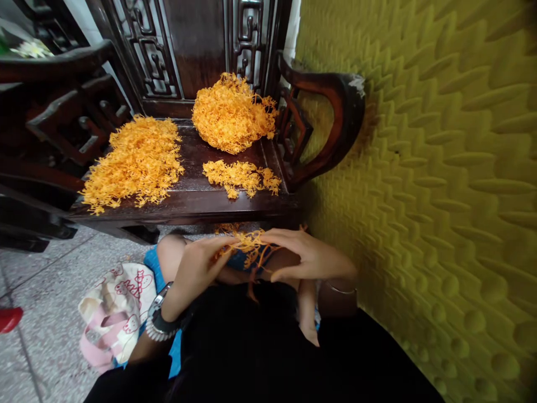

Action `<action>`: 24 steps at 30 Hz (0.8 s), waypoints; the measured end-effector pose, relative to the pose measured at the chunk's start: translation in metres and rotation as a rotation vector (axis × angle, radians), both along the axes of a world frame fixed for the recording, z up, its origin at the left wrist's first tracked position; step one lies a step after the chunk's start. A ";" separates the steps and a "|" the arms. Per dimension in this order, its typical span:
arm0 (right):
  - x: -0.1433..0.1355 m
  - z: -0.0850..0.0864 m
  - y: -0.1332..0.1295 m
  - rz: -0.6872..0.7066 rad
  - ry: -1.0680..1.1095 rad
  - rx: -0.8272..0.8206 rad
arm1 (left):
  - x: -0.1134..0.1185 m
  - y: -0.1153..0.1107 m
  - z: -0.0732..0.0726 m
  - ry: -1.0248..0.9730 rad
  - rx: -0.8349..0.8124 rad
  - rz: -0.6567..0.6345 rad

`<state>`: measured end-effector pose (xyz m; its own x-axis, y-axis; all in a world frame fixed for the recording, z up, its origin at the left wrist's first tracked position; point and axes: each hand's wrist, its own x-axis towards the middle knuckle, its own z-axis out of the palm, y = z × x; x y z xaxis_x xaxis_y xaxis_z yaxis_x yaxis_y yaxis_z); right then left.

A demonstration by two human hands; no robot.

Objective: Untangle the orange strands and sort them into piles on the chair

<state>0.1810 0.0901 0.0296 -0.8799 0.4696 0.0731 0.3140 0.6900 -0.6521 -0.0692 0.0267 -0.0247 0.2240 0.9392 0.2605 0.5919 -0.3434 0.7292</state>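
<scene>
Both hands are over my lap, with a tangle of thin orange pieces point(250, 242) between them. My left hand point(202, 263) pinches its left side with the fingertips. At the right, my right hand point(300, 254) has fingers and thumb around the strands there. Longer orange strands hang below the tangle. On the dark wooden chair seat point(193, 168) lie three groups of similar orange pieces: a wide pile point(136, 162) at the left, a tall round heap point(232, 115) at the back and a small flat patch point(241, 177) near the front edge.
The chair's curved armrest point(352, 112) stands at the right, beside a yellow-green textured wall point(440, 184). A white and pink cloth bag point(121, 308) lies on the speckled floor point(46, 296) at the left. A red object point(9, 319) is at the far left edge.
</scene>
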 end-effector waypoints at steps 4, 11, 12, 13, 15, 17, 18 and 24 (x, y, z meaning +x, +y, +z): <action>-0.033 -0.009 -0.005 -0.264 0.020 0.019 | 0.007 0.003 0.001 -0.070 -0.063 0.079; -0.053 -0.014 -0.009 -0.256 0.219 0.115 | 0.005 0.008 0.005 -0.326 -0.245 -0.105; -0.051 -0.012 -0.010 -0.229 0.213 0.029 | 0.003 0.007 0.005 -0.381 -0.306 -0.135; -0.050 -0.011 -0.011 -0.219 0.209 -0.058 | 0.001 0.007 0.006 -0.437 -0.382 -0.166; -0.045 -0.007 -0.012 -0.205 0.207 -0.209 | -0.003 0.005 0.009 -0.547 -0.562 -0.221; -0.041 -0.004 -0.012 -0.178 0.219 -0.352 | -0.006 0.000 0.013 -0.635 -0.707 -0.284; -0.039 -0.003 -0.011 -0.174 0.224 -0.441 | -0.007 -0.003 0.016 -0.663 -0.751 -0.318; -0.032 -0.013 -0.012 -0.229 0.417 -1.003 | -0.002 -0.021 0.031 -0.665 -0.896 -0.364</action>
